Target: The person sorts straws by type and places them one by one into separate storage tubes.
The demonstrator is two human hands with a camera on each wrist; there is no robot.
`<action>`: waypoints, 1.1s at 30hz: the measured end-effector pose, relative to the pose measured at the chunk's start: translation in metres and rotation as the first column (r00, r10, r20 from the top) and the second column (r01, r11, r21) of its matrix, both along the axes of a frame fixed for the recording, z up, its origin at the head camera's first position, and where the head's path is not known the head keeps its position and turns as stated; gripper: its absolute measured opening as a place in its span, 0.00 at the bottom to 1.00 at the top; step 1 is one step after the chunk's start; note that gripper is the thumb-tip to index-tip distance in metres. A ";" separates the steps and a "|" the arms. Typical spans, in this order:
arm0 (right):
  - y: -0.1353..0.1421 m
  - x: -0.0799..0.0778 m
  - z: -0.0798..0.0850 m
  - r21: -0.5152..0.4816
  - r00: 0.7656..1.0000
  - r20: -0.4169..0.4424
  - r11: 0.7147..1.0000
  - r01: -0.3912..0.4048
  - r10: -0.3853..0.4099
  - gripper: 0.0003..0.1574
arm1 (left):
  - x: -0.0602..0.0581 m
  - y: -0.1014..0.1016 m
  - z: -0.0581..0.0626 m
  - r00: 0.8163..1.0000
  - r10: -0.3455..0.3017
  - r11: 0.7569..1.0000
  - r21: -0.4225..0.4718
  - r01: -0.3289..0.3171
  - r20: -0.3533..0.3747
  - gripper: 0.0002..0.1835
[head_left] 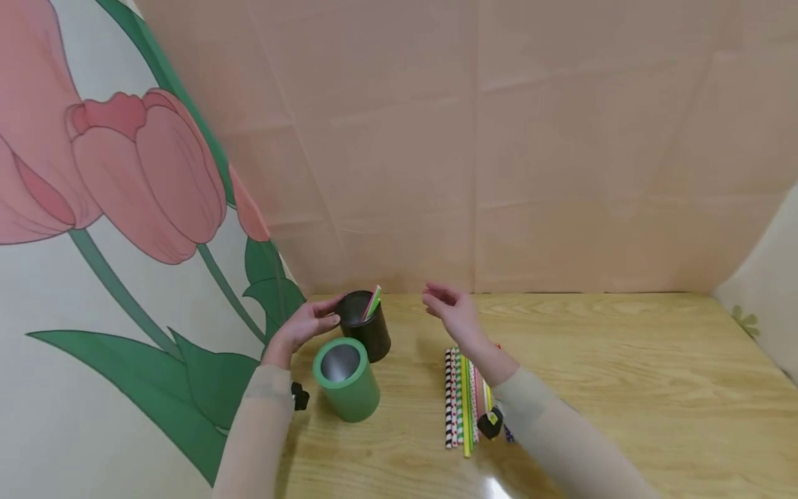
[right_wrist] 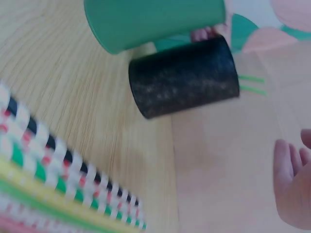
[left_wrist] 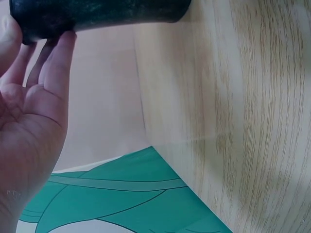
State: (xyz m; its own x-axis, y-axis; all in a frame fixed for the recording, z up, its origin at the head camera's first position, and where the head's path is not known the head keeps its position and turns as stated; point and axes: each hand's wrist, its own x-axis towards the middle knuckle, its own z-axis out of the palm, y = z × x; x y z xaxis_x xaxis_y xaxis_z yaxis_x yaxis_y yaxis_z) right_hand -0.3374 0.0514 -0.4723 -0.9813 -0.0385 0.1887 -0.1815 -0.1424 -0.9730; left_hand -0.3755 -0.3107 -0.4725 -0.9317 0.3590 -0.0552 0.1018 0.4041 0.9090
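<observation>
A black cup [head_left: 366,336] stands at the back left of the table with a few straws [head_left: 372,303], green and pink, leaning out of it. My left hand [head_left: 310,321] holds this cup at its left side near the rim; some fingertips are hidden behind it in the left wrist view. Right in front stands a green cup [head_left: 350,388] with a grey inside. My right hand [head_left: 458,319] hangs in the air to the right of the black cup, fingers loosely bent and holding nothing. Below its forearm lies a row of patterned straws [head_left: 461,402], partly covered by the sleeve.
The wood-grain table [head_left: 623,360] meets a pinkish covered wall [head_left: 499,173] at the back. On the left rises a wall with painted tulips [head_left: 143,166], close to my left arm. A pale panel [head_left: 763,305] borders the right side.
</observation>
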 end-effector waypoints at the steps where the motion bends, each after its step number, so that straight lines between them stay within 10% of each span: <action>1: 0.009 0.002 -0.004 0.009 1.000 0.010 1.000 -0.008 0.008 0.26 | -0.001 0.000 -0.001 1.000 -0.003 1.000 -0.003 0.003 -0.003 0.33; 12: 0.090 0.036 -0.053 0.211 0.971 0.231 0.971 -0.111 0.061 0.29 | 0.003 0.000 -0.001 1.000 -0.012 1.000 -0.018 0.012 -0.022 0.33; 33: 0.112 0.056 -0.079 0.356 0.951 0.309 0.923 -0.144 0.029 0.24 | 0.000 0.001 0.000 1.000 -0.005 1.000 0.001 0.005 -0.002 0.33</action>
